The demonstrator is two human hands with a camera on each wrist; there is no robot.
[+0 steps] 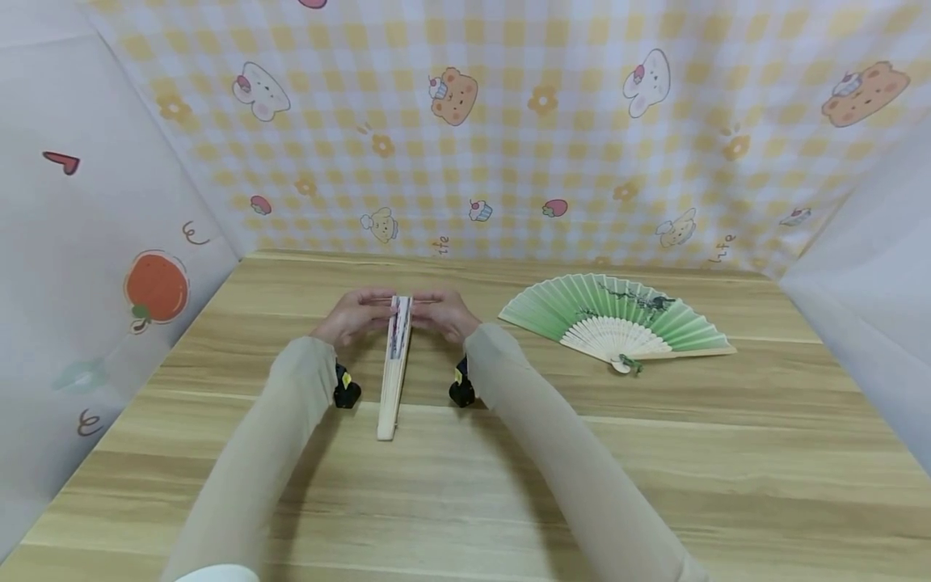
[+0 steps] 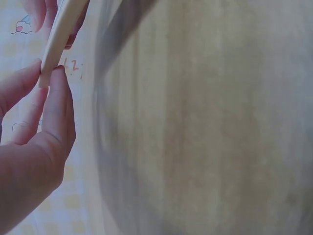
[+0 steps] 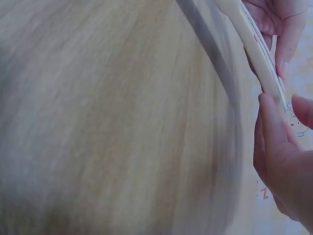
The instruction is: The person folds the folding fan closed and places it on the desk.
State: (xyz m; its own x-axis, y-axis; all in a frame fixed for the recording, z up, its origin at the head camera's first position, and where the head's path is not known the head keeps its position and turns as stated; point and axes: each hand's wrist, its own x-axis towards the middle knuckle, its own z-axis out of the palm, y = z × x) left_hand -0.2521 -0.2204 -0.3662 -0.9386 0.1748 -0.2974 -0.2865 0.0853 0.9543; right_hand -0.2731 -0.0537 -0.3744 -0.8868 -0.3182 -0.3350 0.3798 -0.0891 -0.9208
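Note:
A folded hand fan [image 1: 393, 372] with pale ribs and a patterned white leaf is between my two hands, its narrow end pointing toward me. My left hand [image 1: 356, 317] holds its far end from the left, and my right hand [image 1: 445, 315] holds the same end from the right. In the left wrist view, the left thumb and fingers pinch the end of the fan [image 2: 61, 41]. The right wrist view has the right fingers [image 3: 274, 117] against the fan's side, with the thumb close by its edge. A spread green fan [image 1: 618, 315] lies to the right.
The wooden table [image 1: 465, 493] runs up to a yellow checked cloth [image 1: 509, 162] at the back. White cloth [image 1: 65, 242] hangs along the left side, and another white sheet [image 1: 873, 267] along the right. A tassel [image 1: 629, 365] hangs at the green fan's pivot.

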